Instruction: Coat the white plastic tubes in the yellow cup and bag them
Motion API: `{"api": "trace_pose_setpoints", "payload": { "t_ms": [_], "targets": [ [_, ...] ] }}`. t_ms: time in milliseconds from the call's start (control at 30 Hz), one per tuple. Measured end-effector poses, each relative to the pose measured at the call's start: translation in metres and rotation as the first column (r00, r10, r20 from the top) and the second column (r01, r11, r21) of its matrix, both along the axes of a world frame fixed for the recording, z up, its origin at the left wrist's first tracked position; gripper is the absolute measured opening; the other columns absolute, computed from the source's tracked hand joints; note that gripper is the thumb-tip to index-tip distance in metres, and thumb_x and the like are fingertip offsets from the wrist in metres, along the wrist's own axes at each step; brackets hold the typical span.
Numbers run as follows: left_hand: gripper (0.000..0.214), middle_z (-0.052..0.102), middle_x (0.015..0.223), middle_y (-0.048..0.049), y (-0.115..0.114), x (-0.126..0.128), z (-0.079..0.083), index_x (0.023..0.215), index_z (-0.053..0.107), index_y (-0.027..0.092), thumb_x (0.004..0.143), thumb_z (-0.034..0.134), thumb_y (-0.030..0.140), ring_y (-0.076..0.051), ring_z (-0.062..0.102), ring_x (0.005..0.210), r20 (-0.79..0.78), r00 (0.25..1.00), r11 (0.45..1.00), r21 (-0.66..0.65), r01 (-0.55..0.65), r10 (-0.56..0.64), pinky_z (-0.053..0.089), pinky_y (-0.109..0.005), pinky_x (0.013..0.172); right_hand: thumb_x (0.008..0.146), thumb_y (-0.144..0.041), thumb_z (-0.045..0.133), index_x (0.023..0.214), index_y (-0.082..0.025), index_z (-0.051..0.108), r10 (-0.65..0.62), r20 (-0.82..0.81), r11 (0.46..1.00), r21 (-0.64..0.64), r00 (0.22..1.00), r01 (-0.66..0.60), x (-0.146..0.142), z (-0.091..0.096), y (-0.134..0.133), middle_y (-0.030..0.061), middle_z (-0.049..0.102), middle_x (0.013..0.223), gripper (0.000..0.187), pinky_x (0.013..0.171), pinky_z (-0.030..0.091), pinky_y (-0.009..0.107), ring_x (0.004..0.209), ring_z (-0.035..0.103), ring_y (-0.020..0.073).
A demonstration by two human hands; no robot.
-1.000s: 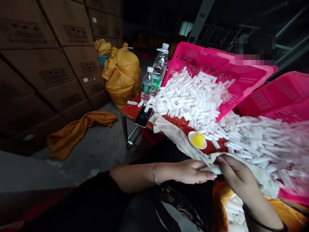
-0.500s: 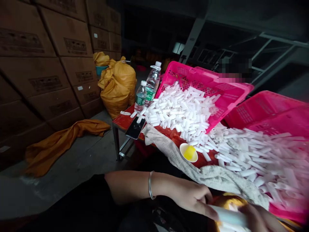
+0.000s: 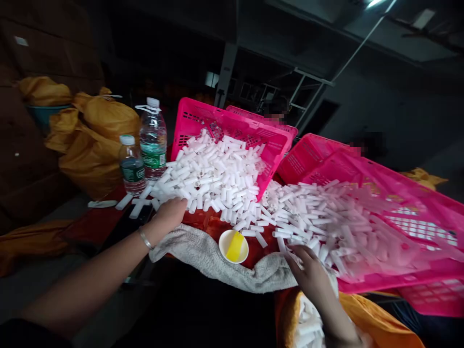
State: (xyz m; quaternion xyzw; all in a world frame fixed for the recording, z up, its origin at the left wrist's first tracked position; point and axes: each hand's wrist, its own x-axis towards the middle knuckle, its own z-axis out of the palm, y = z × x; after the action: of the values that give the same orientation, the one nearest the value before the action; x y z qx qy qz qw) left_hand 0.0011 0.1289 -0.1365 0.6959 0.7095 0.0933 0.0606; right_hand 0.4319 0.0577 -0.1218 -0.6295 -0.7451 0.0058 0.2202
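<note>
My left hand (image 3: pixel 168 216) reaches to the near edge of a heap of white tubes (image 3: pixel 217 179) spilling from a tilted pink basket (image 3: pixel 203 121). Its fingers curl down among the tubes, and what they hold is hidden. A silver bangle (image 3: pixel 145 238) is on that wrist. My right hand (image 3: pixel 308 270) lies with fingers stretched on a second heap of white tubes (image 3: pixel 319 212) that pours from another pink basket (image 3: pixel 416 203). Between my hands, a small white dish with a yellow piece (image 3: pixel 234 246) rests by a grey towel (image 3: pixel 203 256).
Two water bottles (image 3: pixel 153 140) (image 3: pixel 132 166) stand at the left of the red table (image 3: pixel 97 222). Yellow sacks (image 3: pixel 97 140) are piled behind them. An orange bag holding more white tubes (image 3: pixel 308 324) sits by my lap. Other people sit blurred at the back.
Both hands have left my lap, where they held a white tube together, and moved apart and forward: the left to the left heap, the right to the right heap. The view swung right.
</note>
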Motion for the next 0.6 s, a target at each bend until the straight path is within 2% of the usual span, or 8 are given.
{"api": "trace_pose_setpoints", "payload": {
  "t_ms": [33, 100, 167, 300, 400, 500, 533, 600],
  "targets": [
    [0.035, 0.068, 0.104, -0.0235, 0.002, -0.001, -0.003, 0.103, 0.065, 0.008, 0.084, 0.037, -0.001, -0.035, 0.067, 0.099, -0.003, 1.0, 1.0, -0.01, -0.006, 0.006, 0.052, -0.047, 0.084, 0.092, -0.034, 0.046, 0.105, -0.02, 0.072, -0.023, 0.1, 0.996, -0.079, 0.995, 0.031, -0.014, 0.002, 0.028, 0.0157, 0.071, 0.113, 0.032, 0.082, 0.058, 0.039, 0.1, 0.07, 0.0272],
    [0.033, 0.068, 0.1, -0.0241, 0.006, -0.003, -0.005, 0.104, 0.066, 0.007, 0.083, 0.04, 0.001, -0.037, 0.068, 0.097, 0.0, 1.0, 1.0, -0.028, -0.008, 0.008, 0.053, -0.048, 0.082, 0.092, -0.017, 0.042, 0.105, -0.015, 0.072, -0.054, 0.153, 0.991, -0.117, 0.987, 0.072, -0.038, 0.006, 0.08, 0.0167, 0.072, 0.112, 0.033, 0.092, 0.052, 0.035, 0.108, 0.067, 0.0256],
    [0.032, 0.068, 0.105, -0.0226, 0.008, -0.004, -0.006, 0.107, 0.066, 0.008, 0.083, 0.046, 0.005, -0.036, 0.067, 0.103, 0.021, 1.0, 0.999, -0.031, 0.023, -0.022, 0.053, -0.047, 0.088, 0.088, -0.009, 0.046, 0.1, -0.013, 0.073, -0.064, 0.194, 0.977, -0.186, 0.979, 0.101, -0.053, 0.008, 0.123, 0.0166, 0.074, 0.104, 0.03, 0.087, 0.052, 0.032, 0.1, 0.069, 0.0247],
    [0.036, 0.066, 0.121, -0.0109, -0.002, 0.005, -0.006, 0.119, 0.065, 0.019, 0.084, 0.056, 0.023, -0.026, 0.064, 0.113, 0.181, 0.967, 0.983, -0.004, 0.182, -0.179, 0.051, -0.035, 0.099, 0.078, -0.013, 0.067, 0.084, -0.015, 0.072, 0.001, 0.247, 0.938, -0.336, 0.969, 0.085, -0.061, 0.006, 0.164, 0.0092, 0.074, 0.085, 0.008, 0.075, 0.051, 0.029, 0.081, 0.069, 0.0201],
    [0.034, 0.067, 0.118, -0.0085, -0.02, 0.017, -0.004, 0.114, 0.068, 0.022, 0.085, 0.054, 0.033, -0.027, 0.063, 0.114, 0.428, 0.839, 0.939, 0.074, 0.337, -0.335, 0.05, -0.04, 0.102, 0.079, -0.021, 0.068, 0.086, -0.015, 0.07, -0.024, 0.244, 0.94, -0.324, 0.97, 0.104, -0.056, 0.009, 0.158, 0.0113, 0.073, 0.087, 0.009, 0.073, 0.048, 0.028, 0.083, 0.068, 0.023],
    [0.034, 0.068, 0.123, -0.0077, -0.039, 0.025, -0.002, 0.117, 0.065, 0.025, 0.089, 0.05, 0.039, -0.029, 0.063, 0.115, 0.568, 0.736, 0.918, 0.099, 0.383, -0.368, 0.05, -0.044, 0.102, 0.091, -0.03, 0.054, 0.101, -0.015, 0.065, -0.111, 0.179, 0.969, -0.199, 0.978, 0.146, -0.045, 0.015, 0.122, 0.0123, 0.071, 0.092, 0.021, 0.073, 0.047, 0.03, 0.087, 0.066, 0.0242],
    [0.036, 0.068, 0.124, -0.0074, -0.045, 0.027, -0.002, 0.12, 0.063, 0.025, 0.09, 0.051, 0.041, -0.028, 0.063, 0.114, 0.607, 0.715, 0.923, 0.087, 0.376, -0.348, 0.05, -0.044, 0.101, 0.094, -0.033, 0.049, 0.104, -0.016, 0.062, -0.123, 0.097, 0.979, -0.149, 0.988, 0.136, -0.043, 0.015, 0.104, 0.0108, 0.07, 0.09, 0.023, 0.071, 0.047, 0.03, 0.083, 0.065, 0.0228],
    [0.041, 0.068, 0.123, -0.0073, -0.053, 0.032, -0.004, 0.126, 0.059, 0.026, 0.09, 0.054, 0.045, -0.028, 0.065, 0.111, 0.714, 0.64, 0.934, 0.055, 0.353, -0.284, 0.053, -0.041, 0.096, 0.093, -0.038, 0.05, 0.1, -0.018, 0.058, -0.052, -0.201, 0.996, -0.076, 0.978, 0.038, -0.041, 0.01, 0.066, 0.0052, 0.066, 0.079, 0.022, 0.061, 0.047, 0.028, 0.068, 0.061, 0.0186]
  ]
}}
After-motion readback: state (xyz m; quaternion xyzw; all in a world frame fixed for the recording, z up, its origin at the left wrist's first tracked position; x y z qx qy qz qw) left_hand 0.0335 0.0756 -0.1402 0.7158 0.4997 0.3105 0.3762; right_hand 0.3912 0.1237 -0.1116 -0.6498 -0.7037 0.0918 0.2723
